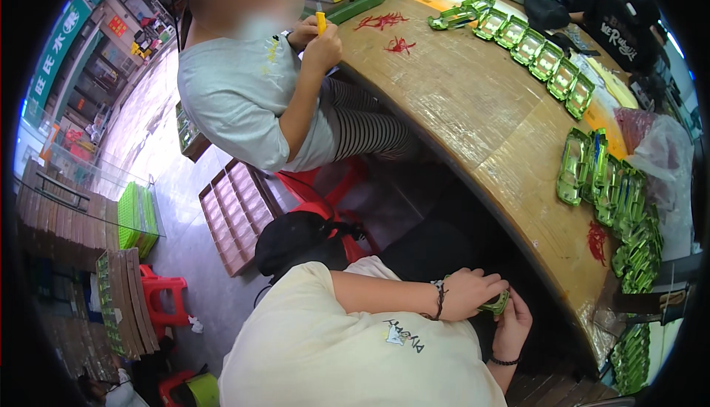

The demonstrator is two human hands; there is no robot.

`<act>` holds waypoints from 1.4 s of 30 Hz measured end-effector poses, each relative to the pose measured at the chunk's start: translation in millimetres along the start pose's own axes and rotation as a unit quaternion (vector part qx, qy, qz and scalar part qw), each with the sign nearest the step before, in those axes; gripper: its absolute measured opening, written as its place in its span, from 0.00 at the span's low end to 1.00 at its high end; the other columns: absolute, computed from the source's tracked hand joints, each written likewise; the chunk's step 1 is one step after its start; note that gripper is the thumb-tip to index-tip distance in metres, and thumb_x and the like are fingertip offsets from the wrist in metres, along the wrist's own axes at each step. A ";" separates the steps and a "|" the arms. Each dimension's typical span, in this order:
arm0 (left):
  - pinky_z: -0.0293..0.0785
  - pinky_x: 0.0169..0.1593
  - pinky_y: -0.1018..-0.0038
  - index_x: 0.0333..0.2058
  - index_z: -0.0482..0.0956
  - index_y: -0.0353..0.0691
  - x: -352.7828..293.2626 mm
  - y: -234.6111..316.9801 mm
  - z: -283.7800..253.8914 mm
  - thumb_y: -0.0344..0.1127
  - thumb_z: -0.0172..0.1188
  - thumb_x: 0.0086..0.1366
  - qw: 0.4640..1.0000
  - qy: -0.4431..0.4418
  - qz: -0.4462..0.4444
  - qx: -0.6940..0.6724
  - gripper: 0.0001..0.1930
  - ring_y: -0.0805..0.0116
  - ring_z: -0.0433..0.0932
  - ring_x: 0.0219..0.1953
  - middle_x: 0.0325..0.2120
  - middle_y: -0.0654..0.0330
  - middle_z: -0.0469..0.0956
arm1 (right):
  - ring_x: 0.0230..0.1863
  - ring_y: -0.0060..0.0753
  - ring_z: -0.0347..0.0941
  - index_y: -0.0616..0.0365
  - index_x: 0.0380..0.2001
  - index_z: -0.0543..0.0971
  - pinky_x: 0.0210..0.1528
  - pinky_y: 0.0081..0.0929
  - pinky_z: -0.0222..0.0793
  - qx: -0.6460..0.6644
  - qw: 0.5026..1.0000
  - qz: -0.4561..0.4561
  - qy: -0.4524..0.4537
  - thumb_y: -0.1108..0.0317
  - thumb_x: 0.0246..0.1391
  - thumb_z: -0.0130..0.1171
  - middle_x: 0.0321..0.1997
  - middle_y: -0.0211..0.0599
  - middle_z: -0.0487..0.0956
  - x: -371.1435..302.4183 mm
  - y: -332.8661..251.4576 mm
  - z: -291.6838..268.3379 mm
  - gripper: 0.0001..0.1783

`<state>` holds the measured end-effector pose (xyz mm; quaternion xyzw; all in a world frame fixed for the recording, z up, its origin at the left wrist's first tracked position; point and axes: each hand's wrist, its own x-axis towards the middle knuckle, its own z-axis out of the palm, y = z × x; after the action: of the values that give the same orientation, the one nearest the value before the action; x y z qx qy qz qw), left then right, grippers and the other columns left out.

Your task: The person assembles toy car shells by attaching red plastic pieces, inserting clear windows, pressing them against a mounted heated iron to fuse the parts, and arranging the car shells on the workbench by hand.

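My left hand [471, 293], with a dark bracelet at the wrist, is closed on a small green plastic part [497, 303] in front of my body. My right hand [513, 327], with a beaded bracelet, grips the same part from the other side. Fingers cover much of the part, so its exact kind cannot be made out. Both hands are beside the near edge of a wooden worktable [473, 122]. On it stand a row of green plastic cases [528, 46] and a heap of similar green cases [617, 192]. Red trimmings [597, 243] lie beside the heap.
Across the table corner, a co-worker [251, 96] holds a yellow-handled tool [321, 22]. More red scraps [381, 21] lie near that person. Red stools [325, 185], a black bag-like item [296, 240] and a divided tray [238, 214] are on the floor side. Plastic bags [662, 163] edge the table.
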<state>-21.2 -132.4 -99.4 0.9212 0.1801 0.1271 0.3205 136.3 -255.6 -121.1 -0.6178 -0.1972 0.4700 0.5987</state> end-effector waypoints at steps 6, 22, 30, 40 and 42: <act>0.75 0.41 0.64 0.56 0.67 0.41 0.8 1.1 2.1 0.31 0.69 0.47 1.000 -0.003 -0.018 -0.007 0.35 0.57 0.77 0.39 0.43 0.59 0.74 | 0.46 0.22 0.73 0.67 0.53 0.76 0.47 0.19 0.71 -0.066 0.994 -0.069 0.044 0.74 0.65 0.52 0.47 0.35 0.79 0.2 3.7 8.0 0.15; 0.75 0.40 0.64 0.56 0.67 0.44 2.2 -3.5 -4.6 0.32 0.69 0.48 1.000 -0.007 0.019 -0.023 0.34 0.57 0.77 0.39 0.41 0.59 0.74 | 0.37 0.20 0.69 0.66 0.46 0.80 0.40 0.16 0.65 -0.165 0.973 -0.162 -0.014 0.79 0.62 0.51 0.43 0.33 0.73 -9.7 -11.2 5.5 0.12; 0.74 0.43 0.63 0.54 0.68 0.43 -2.2 -16.8 -20.4 0.31 0.68 0.48 0.996 0.031 0.033 -0.081 0.33 0.55 0.76 0.40 0.40 0.57 0.74 | 0.38 0.22 0.67 0.63 0.48 0.76 0.40 0.19 0.65 -0.221 0.946 -0.229 -0.064 0.75 0.65 0.49 0.44 0.34 0.70 -9.4 -21.7 28.9 0.11; 0.71 0.54 0.69 0.55 0.65 0.41 -15.2 -31.1 -34.6 0.34 0.70 0.56 0.923 0.016 -0.015 -0.384 0.31 0.60 0.75 0.51 0.46 0.55 0.74 | 0.50 0.30 0.67 0.56 0.56 0.67 0.51 0.27 0.67 -0.086 0.949 -0.291 -0.090 0.64 0.65 0.55 0.56 0.40 0.66 7.7 12.2 45.6 0.19; 0.70 0.56 0.70 0.57 0.63 0.41 -17.4 -36.8 -30.8 0.34 0.70 0.56 0.890 0.016 -0.021 -0.455 0.32 0.64 0.73 0.52 0.47 0.56 0.73 | 0.56 0.33 0.64 0.57 0.59 0.65 0.57 0.30 0.64 -0.178 0.921 -0.328 -0.107 0.59 0.60 0.60 0.60 0.42 0.62 3.2 0.8 53.4 0.28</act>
<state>-56.8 -96.0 -101.4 0.6687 0.1268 0.2033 0.7039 94.0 -223.6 -114.4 -0.5612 -0.5322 0.2674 0.5747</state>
